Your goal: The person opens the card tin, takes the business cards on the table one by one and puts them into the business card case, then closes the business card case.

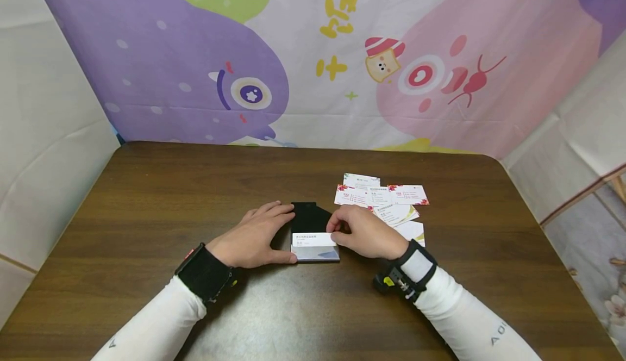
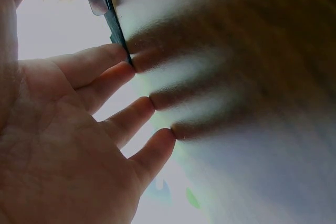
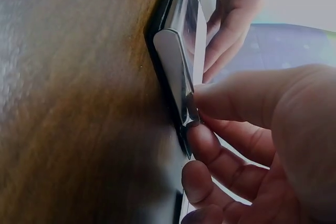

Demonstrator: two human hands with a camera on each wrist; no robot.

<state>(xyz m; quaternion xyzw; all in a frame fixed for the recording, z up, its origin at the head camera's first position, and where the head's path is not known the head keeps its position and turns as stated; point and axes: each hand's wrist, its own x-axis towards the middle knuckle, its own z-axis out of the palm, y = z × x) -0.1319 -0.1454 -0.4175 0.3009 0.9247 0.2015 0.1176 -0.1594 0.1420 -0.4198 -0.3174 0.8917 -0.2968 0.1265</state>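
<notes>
1. Card holder (image 1: 315, 254) sits mid-table, white card (image 1: 311, 239) poking out.
2. Left hand (image 1: 259, 236): fingers splayed wide, touching its 9 o'clock edge.
3. Right hand (image 1: 367, 231) pinches the card's 3 o'clock end.
4. Loose cards (image 1: 408, 194) crowd 2 o'clock; more tabletop (image 1: 171, 187) toward 9.

The head view is evenly bright and mostly sharp, with pale glare on the table (image 1: 264, 317). In the left wrist view, strong backlight burns out to white, and the left hand (image 2: 73, 135) casts long, soft-edged shadows. The right wrist view is dimmer, its wood grain blurred.
</notes>
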